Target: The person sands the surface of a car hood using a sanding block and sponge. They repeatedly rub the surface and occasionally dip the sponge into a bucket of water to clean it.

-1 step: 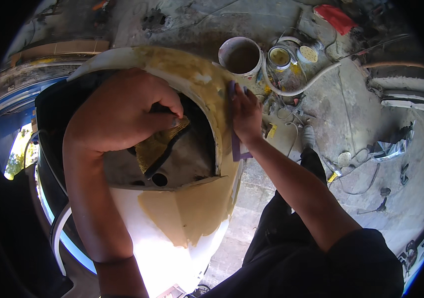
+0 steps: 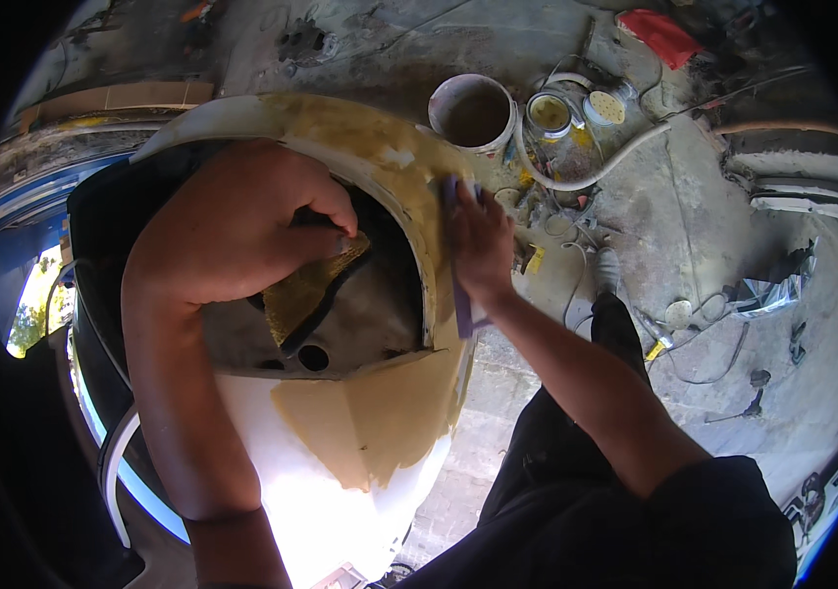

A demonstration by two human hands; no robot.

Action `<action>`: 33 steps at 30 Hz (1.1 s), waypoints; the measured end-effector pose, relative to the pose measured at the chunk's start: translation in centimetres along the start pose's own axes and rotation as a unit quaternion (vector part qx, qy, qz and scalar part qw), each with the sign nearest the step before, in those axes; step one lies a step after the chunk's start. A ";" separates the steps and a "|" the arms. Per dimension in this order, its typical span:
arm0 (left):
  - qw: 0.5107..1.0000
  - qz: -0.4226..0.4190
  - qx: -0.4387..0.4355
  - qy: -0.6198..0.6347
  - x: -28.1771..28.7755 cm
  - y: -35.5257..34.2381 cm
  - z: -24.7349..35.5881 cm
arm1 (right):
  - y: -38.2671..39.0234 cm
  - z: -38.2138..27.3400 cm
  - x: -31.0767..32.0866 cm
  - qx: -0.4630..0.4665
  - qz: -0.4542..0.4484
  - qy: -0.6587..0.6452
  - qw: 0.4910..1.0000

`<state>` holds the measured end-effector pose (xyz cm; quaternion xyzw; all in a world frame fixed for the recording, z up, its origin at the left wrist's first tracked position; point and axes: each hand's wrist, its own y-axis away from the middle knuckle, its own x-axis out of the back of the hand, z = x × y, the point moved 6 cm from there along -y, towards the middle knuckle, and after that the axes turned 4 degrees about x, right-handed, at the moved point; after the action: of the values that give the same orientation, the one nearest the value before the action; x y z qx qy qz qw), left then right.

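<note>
My left hand (image 2: pixel 252 221) hangs over a dark, rounded opening in a white car body panel (image 2: pixel 242 398). Between its thumb and forefinger it pinches a rough yellow-brown rag (image 2: pixel 303 294) that dangles inside the opening. Brownish-tan filler (image 2: pixel 380 402) covers parts of the panel below the opening and along its curved far rim. On the panel's right side my right hand (image 2: pixel 484 250) presses a purple, flat sanding block (image 2: pixel 464 312) lengthwise against the surface. Its fingers lie along the block, and the block's face is hidden.
A bucket (image 2: pixel 473 113) of murky liquid stands on the floor beyond the panel. Near it are an open can (image 2: pixel 549 115), a perforated round disc (image 2: pixel 604 108) and a pale hose (image 2: pixel 596 182). A red cloth-like piece (image 2: pixel 659 37) lies farther back. Cables trail across the floor at right.
My right hand and the sanding block have slid a little down the panel's side, toward me. The left hand keeps its pinch on the rag, nearly still.
</note>
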<state>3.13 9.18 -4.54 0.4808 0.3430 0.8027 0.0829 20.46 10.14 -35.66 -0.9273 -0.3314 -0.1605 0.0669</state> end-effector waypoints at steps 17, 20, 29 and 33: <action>1.000 0.004 -0.019 -0.002 -0.3 0.1 0.2 | 3.9 0.4 -0.6 -0.020 0.026 -0.064 0.997; 1.000 0.001 -0.004 0.013 -0.3 0.0 0.0 | 0.4 1.7 -1.6 -0.034 0.036 -0.072 0.996; 0.999 0.013 -0.035 0.013 -0.3 0.0 0.2 | -0.2 -0.9 -0.4 -0.040 0.070 -0.065 0.995; 1.000 0.017 -0.022 0.000 -0.2 0.0 0.0 | 0.0 -1.4 -0.6 -0.018 0.074 -0.081 0.994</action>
<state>3.25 9.11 -4.63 0.4844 0.3169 0.8115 0.0798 19.68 9.47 -34.56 -0.9604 -0.2631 -0.0854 0.0345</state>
